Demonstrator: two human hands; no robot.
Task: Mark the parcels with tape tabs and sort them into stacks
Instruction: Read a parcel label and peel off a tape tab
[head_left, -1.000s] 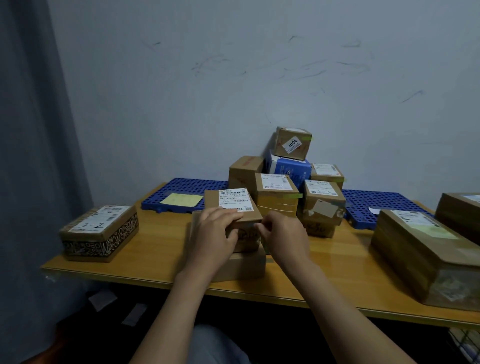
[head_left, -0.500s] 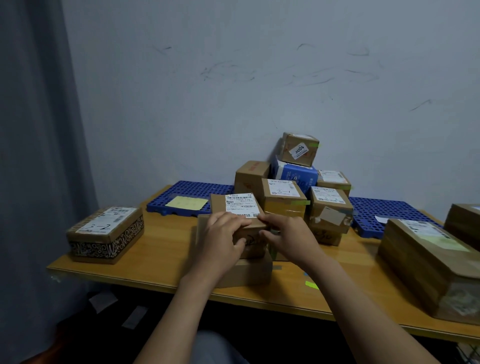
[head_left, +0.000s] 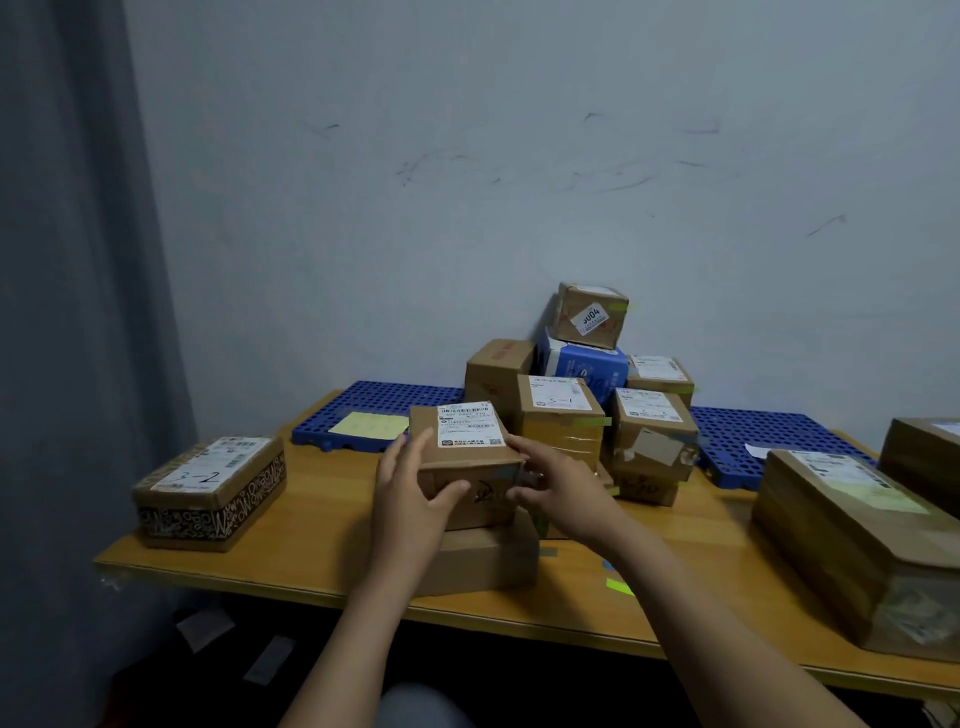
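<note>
A small brown parcel (head_left: 462, 441) with a white shipping label sits on top of a flatter brown box (head_left: 488, 561) near the table's front edge. My left hand (head_left: 410, 493) grips the small parcel's left side, thumb across its front face. My right hand (head_left: 563, 486) holds its right front corner, fingers curled at a bluish tape tab there. Behind stands a pile of several parcels (head_left: 566, 421), some with green tape tabs, topped by a box labelled 0004 (head_left: 592, 317). A green tape tab (head_left: 619, 587) lies on the table.
A patterned box (head_left: 208, 493) marked 3-2 lies at the table's left end. Two large brown parcels (head_left: 852, 525) fill the right end. A blue perforated mat (head_left: 374, 405) with a yellow sheet (head_left: 370, 423) runs along the wall. The wooden table (head_left: 322, 525) ends close in front.
The view has tilted up a little. My hands have shifted on the small parcel: the left thumb now lies across its front, and the right hand has come round to the front right corner.
</note>
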